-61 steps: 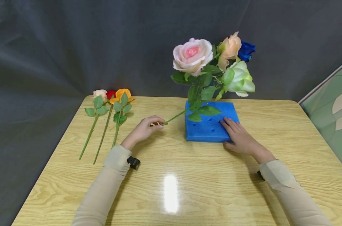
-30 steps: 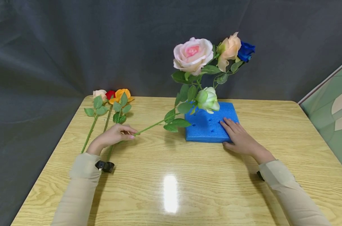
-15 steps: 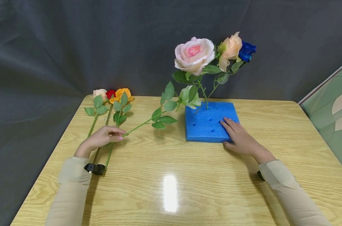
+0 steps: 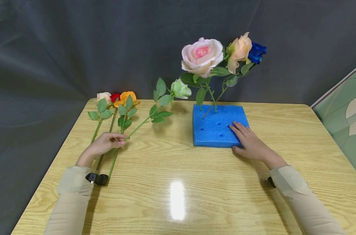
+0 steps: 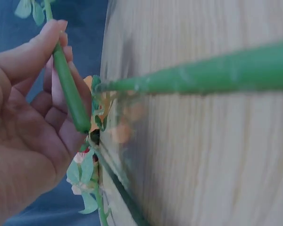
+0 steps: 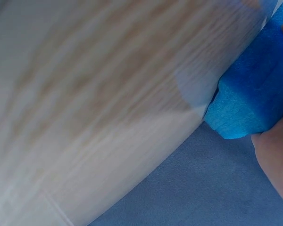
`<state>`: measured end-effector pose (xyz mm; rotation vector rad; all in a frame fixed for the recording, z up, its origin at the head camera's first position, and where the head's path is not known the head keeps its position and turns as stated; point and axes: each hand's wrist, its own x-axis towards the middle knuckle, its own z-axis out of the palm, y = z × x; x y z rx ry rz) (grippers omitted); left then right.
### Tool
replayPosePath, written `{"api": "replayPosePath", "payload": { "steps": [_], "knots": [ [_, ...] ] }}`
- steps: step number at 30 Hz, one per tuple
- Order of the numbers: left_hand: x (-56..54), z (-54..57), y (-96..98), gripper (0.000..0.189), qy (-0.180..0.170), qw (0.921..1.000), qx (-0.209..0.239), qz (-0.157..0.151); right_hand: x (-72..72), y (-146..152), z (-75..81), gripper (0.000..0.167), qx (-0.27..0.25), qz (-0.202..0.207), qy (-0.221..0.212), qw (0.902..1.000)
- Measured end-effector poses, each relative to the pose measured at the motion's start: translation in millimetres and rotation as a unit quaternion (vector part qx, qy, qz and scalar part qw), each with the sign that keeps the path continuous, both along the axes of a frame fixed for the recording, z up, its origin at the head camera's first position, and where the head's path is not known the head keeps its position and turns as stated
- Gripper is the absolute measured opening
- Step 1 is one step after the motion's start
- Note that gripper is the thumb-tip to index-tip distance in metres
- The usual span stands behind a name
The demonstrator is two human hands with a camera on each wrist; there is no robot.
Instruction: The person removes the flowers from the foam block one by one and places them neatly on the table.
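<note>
My left hand (image 4: 103, 144) pinches the green stem of a pale green artificial rose (image 4: 181, 89) between thumb and fingers. Its bloom points up and to the right, and the lower stem end (image 5: 70, 92) shows in the left wrist view. Under and beside this hand lie three more roses: cream (image 4: 104, 97), red (image 4: 115, 97) and orange (image 4: 126, 99). My right hand (image 4: 252, 142) rests with extended fingers on the near right corner of a blue foam block (image 4: 207, 138). Pink (image 4: 202, 55), peach (image 4: 241, 50) and blue (image 4: 256, 53) roses stand above the block, with stems reaching its back part.
The foam's top has several small holes. A wooden table (image 4: 219, 189) carries everything, with a dark cloth (image 4: 142, 42) hanging behind it. A green patterned panel (image 4: 347, 120) stands along the right side.
The pale green rose has moved left, away from above the foam block, with my left hand, which now hovers over the lying stems. My right hand has stayed on the foam.
</note>
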<state>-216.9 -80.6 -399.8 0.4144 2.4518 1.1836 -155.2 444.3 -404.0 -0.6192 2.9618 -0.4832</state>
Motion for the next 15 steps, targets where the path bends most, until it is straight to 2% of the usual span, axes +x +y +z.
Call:
{"api": "replayPosePath", "payload": {
  "steps": [7, 15],
  "knots": [
    [2.3, -4.1, 8.7, 0.041, -0.017, 0.9991, 0.014, 0.035, 0.0, 0, 0.1, 0.078, 0.002, 0.0, 0.0, 1.0],
    [4.3, -1.3, 15.6, 0.043, -0.036, 0.9984, 0.013, 0.042, 0.0, 0, -0.7, 0.078, -0.001, 0.001, 0.006, 1.0]
  ]
}}
